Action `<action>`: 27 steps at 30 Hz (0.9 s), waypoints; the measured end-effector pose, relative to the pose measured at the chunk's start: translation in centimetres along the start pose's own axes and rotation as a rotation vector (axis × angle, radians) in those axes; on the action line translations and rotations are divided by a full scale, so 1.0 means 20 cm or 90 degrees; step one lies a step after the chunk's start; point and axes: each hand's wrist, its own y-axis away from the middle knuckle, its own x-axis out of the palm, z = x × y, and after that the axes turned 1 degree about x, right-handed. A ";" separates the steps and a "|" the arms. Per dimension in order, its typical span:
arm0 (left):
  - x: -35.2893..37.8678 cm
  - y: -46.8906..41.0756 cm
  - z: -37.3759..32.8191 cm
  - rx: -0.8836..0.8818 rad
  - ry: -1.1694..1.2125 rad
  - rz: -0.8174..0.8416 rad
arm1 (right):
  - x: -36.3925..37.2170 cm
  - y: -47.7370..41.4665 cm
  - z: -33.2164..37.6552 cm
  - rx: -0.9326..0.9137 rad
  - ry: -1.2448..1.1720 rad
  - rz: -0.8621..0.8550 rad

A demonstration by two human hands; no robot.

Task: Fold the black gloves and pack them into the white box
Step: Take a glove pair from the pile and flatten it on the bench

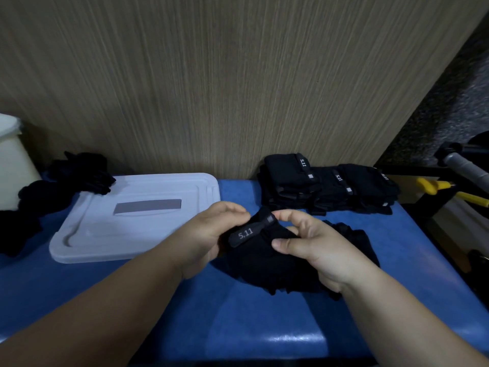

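Hands meet over a black glove (267, 258) at centre frame, above a blue table (238, 321). The left hand (209, 234) pinches the glove's wrist strap (247, 233), which reads "5.11" in pale figures, between curled fingers and thumb. The right hand (315, 247) grips the glove's body just beside it, fingers bent narrow around the fabric, forefinger tip close to the small grey tab at the strap's end. The glove's lower part rests bunched on the table beneath both hands.

In the upper right of the table, against a wood-grain wall (238, 75), stand folded black gloves in neat stacks (325, 186); their straps carry the same "5.11" mark, seen sideways. At left centre lies a white lid (137, 218), flat, with a grey rectangular label (148, 207) on which no writing can be made out. A loose heap of unfolded black gloves (66, 178) spreads along the left edge, partly overlapping the lid's far corner. A white container (13, 160) shows at the far left edge, only in part. Yellow-handled tools (434, 187) lie at right, off the table.
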 end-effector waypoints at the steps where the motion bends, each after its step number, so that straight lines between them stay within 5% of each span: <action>1: -0.01 0.00 0.01 -0.019 -0.027 0.052 | 0.01 0.00 0.00 0.000 0.005 0.009; 4: 0.01 0.03 0.01 -0.040 -0.072 0.090 | 0.03 0.01 0.00 0.005 0.023 0.019; 14: 0.00 0.00 -0.04 0.030 0.004 -0.131 | -0.01 0.01 -0.02 -0.005 0.227 -0.047; 19: 0.00 0.01 -0.05 0.051 0.021 -0.163 | -0.03 -0.01 -0.06 -0.135 0.494 -0.296; 23: 0.04 0.02 -0.07 0.117 0.035 -0.178 | -0.01 0.01 -0.02 -0.187 0.391 -0.340; 27: 0.10 0.04 -0.05 0.196 0.008 -0.125 | 0.06 0.02 0.02 0.105 0.061 -0.118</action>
